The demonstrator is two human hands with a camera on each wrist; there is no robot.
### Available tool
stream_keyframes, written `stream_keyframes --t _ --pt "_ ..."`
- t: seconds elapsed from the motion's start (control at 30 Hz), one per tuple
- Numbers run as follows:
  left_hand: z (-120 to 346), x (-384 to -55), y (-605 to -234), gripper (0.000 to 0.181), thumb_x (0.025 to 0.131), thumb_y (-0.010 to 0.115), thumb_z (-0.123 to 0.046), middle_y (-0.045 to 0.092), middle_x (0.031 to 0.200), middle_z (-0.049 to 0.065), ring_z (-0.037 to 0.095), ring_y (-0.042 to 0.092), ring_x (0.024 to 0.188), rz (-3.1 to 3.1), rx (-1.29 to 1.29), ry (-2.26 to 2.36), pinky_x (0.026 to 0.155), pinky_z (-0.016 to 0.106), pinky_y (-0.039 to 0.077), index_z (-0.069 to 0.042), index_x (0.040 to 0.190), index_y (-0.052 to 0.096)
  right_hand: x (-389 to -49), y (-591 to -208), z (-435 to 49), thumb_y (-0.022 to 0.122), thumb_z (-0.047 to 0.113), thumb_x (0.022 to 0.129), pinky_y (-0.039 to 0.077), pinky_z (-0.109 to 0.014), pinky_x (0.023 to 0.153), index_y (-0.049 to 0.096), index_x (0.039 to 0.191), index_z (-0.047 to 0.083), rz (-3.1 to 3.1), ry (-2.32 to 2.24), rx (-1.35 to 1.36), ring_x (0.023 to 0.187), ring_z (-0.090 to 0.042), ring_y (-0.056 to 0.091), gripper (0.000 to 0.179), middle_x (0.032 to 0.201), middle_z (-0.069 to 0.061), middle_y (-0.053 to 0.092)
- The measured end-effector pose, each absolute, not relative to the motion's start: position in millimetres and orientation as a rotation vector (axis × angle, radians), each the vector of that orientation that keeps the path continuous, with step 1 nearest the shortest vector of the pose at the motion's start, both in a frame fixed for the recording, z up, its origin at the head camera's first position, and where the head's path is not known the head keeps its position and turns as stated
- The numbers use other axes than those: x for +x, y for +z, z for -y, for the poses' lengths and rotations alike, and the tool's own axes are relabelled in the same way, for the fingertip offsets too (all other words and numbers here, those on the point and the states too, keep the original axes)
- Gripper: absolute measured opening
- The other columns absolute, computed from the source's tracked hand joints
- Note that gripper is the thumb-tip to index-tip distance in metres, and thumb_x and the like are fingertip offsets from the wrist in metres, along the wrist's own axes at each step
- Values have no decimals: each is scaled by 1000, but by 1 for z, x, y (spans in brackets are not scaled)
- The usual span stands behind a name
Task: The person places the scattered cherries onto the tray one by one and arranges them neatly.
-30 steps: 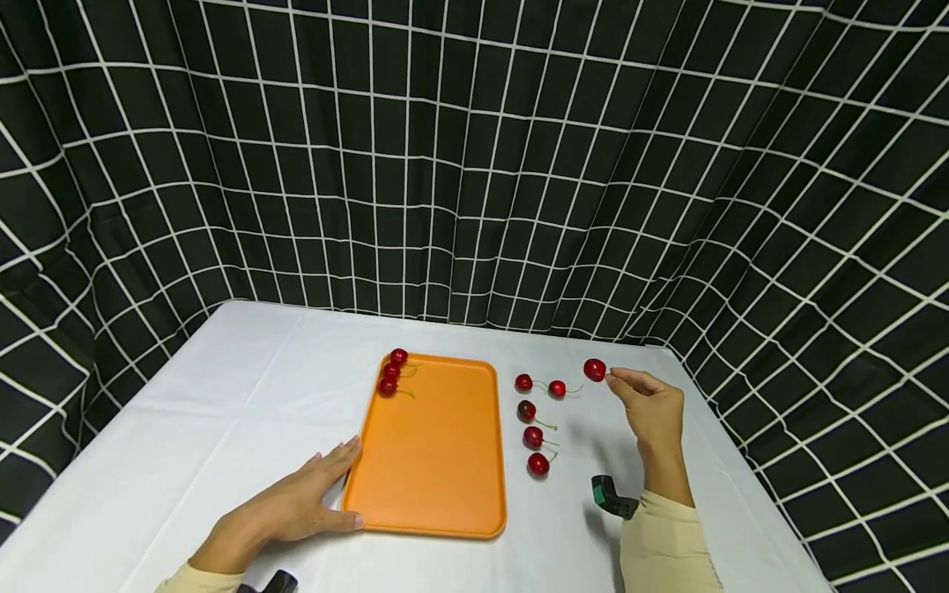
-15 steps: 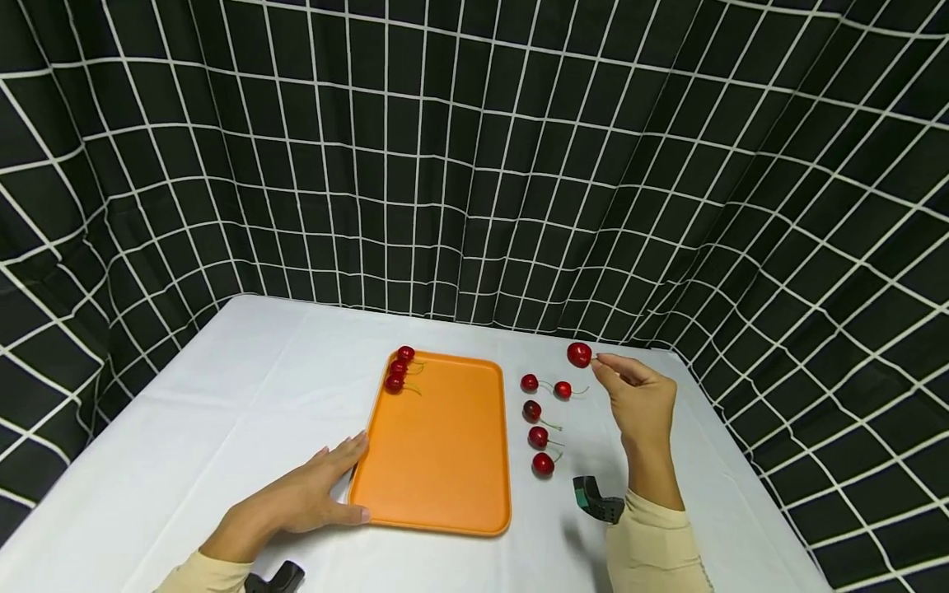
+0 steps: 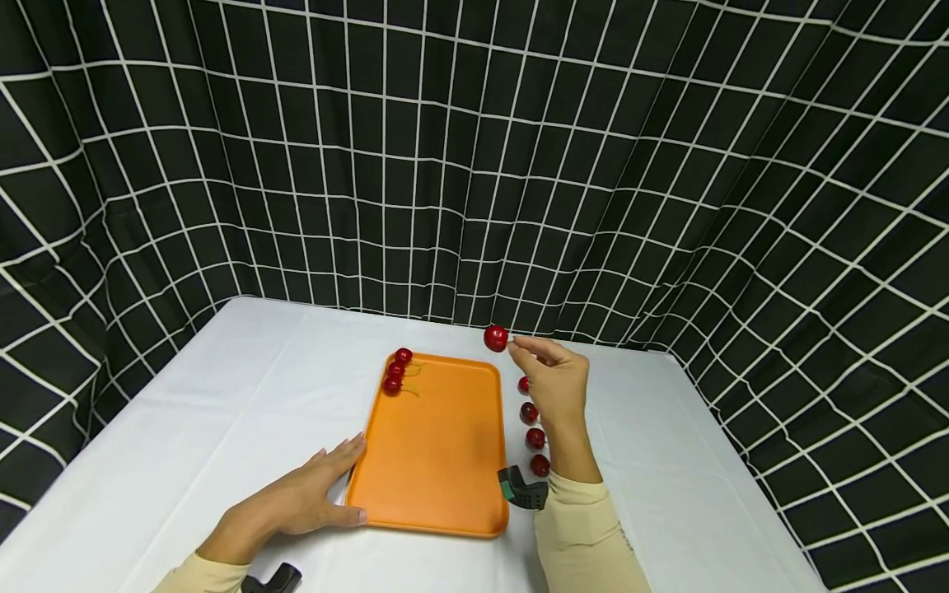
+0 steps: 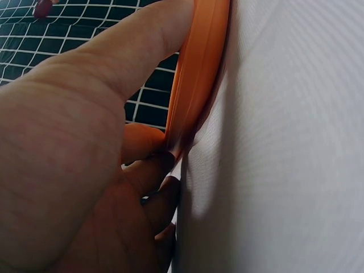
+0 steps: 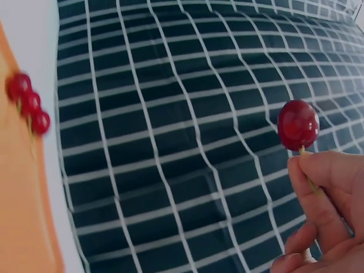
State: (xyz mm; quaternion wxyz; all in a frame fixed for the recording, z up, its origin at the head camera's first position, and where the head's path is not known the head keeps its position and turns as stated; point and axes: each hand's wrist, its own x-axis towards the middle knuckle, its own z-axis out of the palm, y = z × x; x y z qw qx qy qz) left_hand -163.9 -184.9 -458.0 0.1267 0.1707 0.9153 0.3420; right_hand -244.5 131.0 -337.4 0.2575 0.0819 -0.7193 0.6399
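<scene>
A red cherry [image 3: 496, 338] is raised off the table, its stem pinched between thumb and finger of my right hand [image 3: 558, 380]. The right wrist view shows the same cherry [image 5: 298, 125] with its stem running between the fingertips. My left hand [image 3: 306, 494] rests with spread, fairly straight fingers at the left edge of the orange tray [image 3: 437, 445]. In the left wrist view the thumb touches the tray's rim [image 4: 199, 62]. Three cherries [image 3: 396, 371] lie in a short column at the tray's upper left corner, stems pointing right.
Several cherries [image 3: 535, 438] lie in a column on the white tablecloth [image 3: 667, 461] right of the tray, partly hidden by my right hand and wrist. A black wrist device [image 3: 523, 489] overlaps the tray's right edge. A black curtain with white grid lines [image 3: 460, 165] surrounds the table.
My right hand has carried the pinched cherry leftward and somewhat upward in view, from beyond the loose cherries to near the tray's upper right corner. The left hand stays at the tray's edge.
</scene>
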Motion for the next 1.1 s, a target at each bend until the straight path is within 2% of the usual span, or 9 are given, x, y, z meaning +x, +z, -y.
stream_keyframes --t 0.1,0.2,0.43,0.57,0.77,1.1 --pt "185 -164 -458 106 73 76 -57 17 158 8 34 11 144 -2667 492 994 114 54 7 -6 152 27 -248 -342 -113 79 8 81 37 -18 46 77 90 0 1955 1776 240 61 -13 50 12 85 -8 72" --pt "184 -163 -458 106 73 76 -57 17 158 9 37 10 143 -2659 488 1000 113 56 6 -6 152 27 -250 -348 -99 77 4 81 43 -19 53 77 88 -1 1953 1813 269 71 -17 55 9 86 -8 73" --pt "185 -163 -458 106 73 77 -56 17 158 10 34 12 143 -2662 496 999 114 54 5 -4 152 28 -259 -364 -76 77 6 82 50 -19 62 77 90 0 1999 1872 266 79 -18 63 10 88 -9 73" --pt "185 -163 -458 107 73 76 -57 16 158 10 32 13 144 -2671 517 990 114 53 4 -3 151 27 -265 -377 -63 76 7 83 53 -24 69 77 93 -1 2048 1904 264 83 -21 67 13 89 -11 73" --pt "186 -163 -457 106 73 75 -59 17 158 8 34 13 143 -2681 504 986 114 53 6 -6 152 28 -276 -396 -42 77 14 83 53 -31 71 79 90 8 2205 1864 189 89 -17 64 10 87 0 73" --pt "185 -165 -459 106 71 77 -59 19 158 6 37 12 143 -2679 463 980 114 54 7 -8 152 29 -287 -434 -18 79 11 81 54 -31 74 79 89 6 2405 1858 23 84 -15 64 10 84 4 72"
